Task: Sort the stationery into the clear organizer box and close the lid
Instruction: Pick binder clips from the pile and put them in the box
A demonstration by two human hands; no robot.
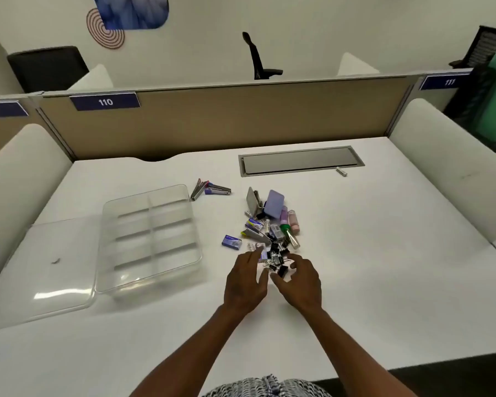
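Observation:
A clear organizer box with empty compartments lies on the white desk left of centre. Its clear lid rests flat to its left. A heap of stationery sits at the desk's middle: a purple case, pink and green tubes, small blue staple boxes and black binder clips. My left hand and my right hand reach into the near end of the heap, fingers spread around the binder clips. Whether either hand pinches a clip I cannot tell.
Two staplers lie apart behind the box. A grey cable hatch is set in the desk at the back, with a small white item beside it. A beige partition closes the far edge.

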